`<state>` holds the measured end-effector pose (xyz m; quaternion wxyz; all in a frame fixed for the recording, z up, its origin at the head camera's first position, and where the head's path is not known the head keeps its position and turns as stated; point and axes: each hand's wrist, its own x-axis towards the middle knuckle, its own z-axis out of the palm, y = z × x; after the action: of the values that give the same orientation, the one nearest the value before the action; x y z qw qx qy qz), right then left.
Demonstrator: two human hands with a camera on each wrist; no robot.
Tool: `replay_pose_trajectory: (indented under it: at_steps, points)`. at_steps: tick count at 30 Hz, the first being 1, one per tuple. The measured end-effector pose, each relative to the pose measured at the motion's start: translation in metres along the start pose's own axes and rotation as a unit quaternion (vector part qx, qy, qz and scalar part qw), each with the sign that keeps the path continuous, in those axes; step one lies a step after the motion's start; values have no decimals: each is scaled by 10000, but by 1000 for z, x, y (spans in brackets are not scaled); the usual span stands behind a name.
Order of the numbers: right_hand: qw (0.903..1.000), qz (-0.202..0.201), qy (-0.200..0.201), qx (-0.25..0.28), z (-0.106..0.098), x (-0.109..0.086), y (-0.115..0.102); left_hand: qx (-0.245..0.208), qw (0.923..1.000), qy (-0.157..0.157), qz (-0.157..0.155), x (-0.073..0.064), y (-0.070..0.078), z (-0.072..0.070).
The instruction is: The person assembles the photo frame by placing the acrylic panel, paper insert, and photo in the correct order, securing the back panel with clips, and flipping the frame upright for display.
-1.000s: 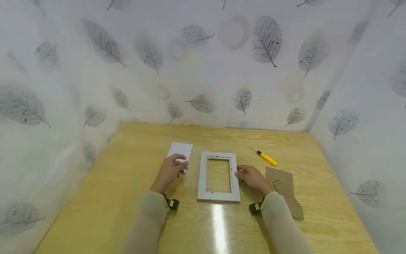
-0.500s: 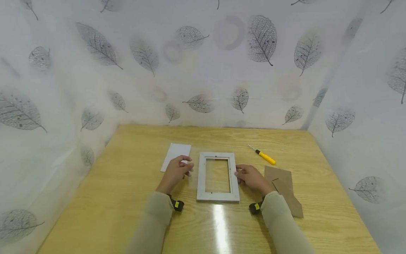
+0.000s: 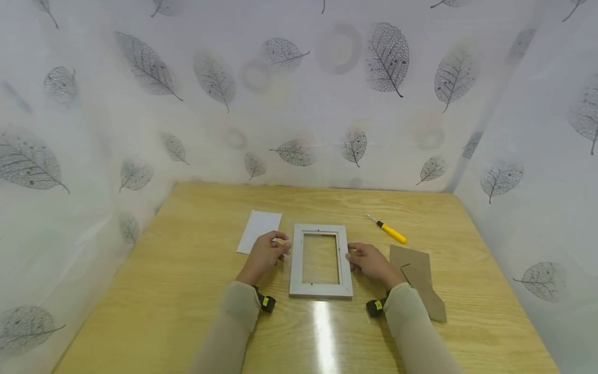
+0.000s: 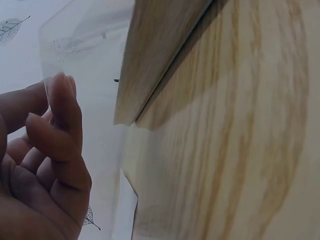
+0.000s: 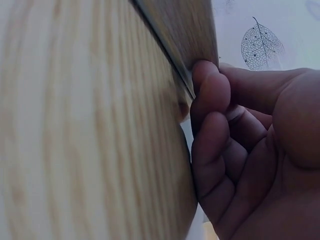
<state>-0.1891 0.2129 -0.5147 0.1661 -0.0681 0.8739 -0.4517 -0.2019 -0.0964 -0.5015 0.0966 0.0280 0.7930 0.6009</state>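
Note:
A white picture frame [image 3: 297, 265] lies flat on the wooden table, small dark tabs along its inner edge. My left hand [image 3: 266, 253] is just left of it. In the left wrist view its thumb and fingertips pinch a clear sheet [image 4: 100, 125], raised beside the frame's side; from the head view the sheet shows only faintly. My right hand [image 3: 369, 261] holds the frame's right edge. In the right wrist view, the thumb and bent fingers meet at the frame's side [image 5: 187, 30].
White paper [image 3: 257, 228] lies behind my left hand. A screwdriver [image 3: 393, 232] with a yellow handle lies at the back right. Brown backing board [image 3: 420, 267] with a dark slit is partly under my right forearm. Leaf-patterned sheeting [image 3: 299, 104] encloses the table [image 3: 210, 208].
My left hand has moved right with the clear sheet, away from the white paper and close to the frame's left edge. My right hand has stayed at the frame's right side.

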Motion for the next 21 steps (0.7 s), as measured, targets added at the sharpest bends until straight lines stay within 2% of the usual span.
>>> replay_pose_trajectory:
  at_steps: [14,21]
  points:
    - [10000,-32,42,-23,1,1,5,160,9999,-46,36,4,-8,6]
    - [10000,-46,48,32,2,1,7,25,9999,-92,73,7,-13,8]
